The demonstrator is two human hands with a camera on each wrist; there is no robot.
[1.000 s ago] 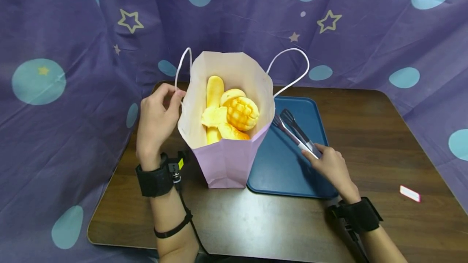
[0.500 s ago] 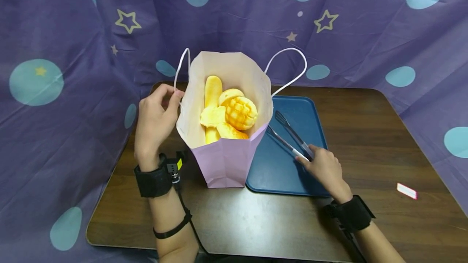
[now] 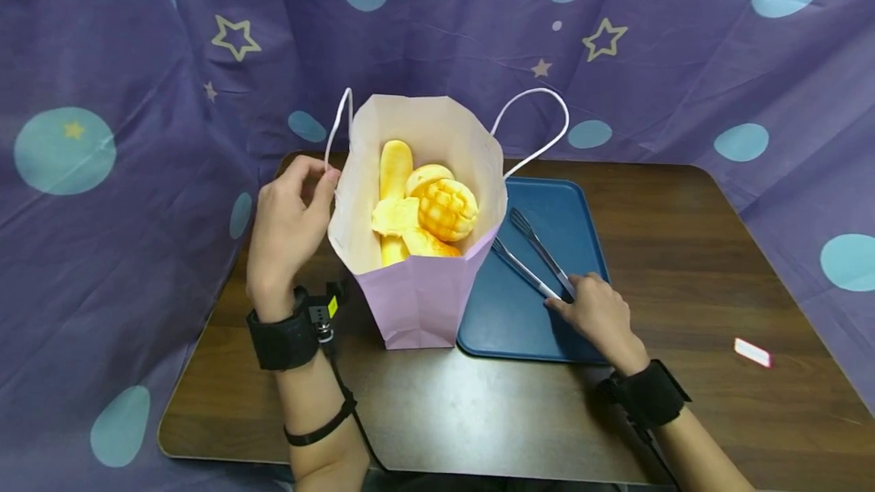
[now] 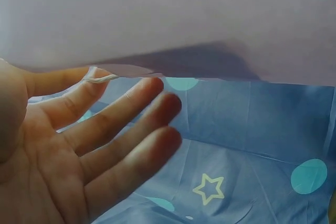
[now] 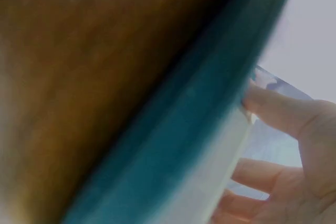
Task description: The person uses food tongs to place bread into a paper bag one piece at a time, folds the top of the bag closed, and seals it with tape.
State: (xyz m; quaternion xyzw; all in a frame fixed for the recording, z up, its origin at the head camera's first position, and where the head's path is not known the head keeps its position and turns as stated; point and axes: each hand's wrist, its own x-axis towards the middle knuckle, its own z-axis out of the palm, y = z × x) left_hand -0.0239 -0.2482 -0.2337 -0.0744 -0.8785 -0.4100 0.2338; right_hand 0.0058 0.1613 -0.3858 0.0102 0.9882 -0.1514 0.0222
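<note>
A lilac paper bag (image 3: 420, 302) with white rope handles stands upright, its mouth facing me. Several golden bread pieces lie inside, including a round bun (image 3: 447, 209) with a criss-cross top and a long roll (image 3: 396, 169). My left hand (image 3: 285, 230) pinches the handle cord (image 4: 100, 78) between thumb and index finger at the bag's left rim; its other fingers (image 4: 131, 163) are spread. Low over the blue tray (image 3: 506, 336), my right hand (image 3: 601, 313) holds the handle end of metal tongs (image 3: 529, 272). The tongs' arms are apart, their tips beside the bag. The right wrist view is blurred.
The tray lies on a brown wooden table (image 3: 683, 249), right of the bag. A small white tag with a pink edge (image 3: 753, 353) is at the far right. A purple patterned cloth (image 3: 444, 14) hangs behind the table. Cables run from both wrist straps.
My right hand has moved left and lowered the tongs toward the tray, and their arms have spread apart. My left hand keeps its pinch on the handle; the bag and bread look unchanged.
</note>
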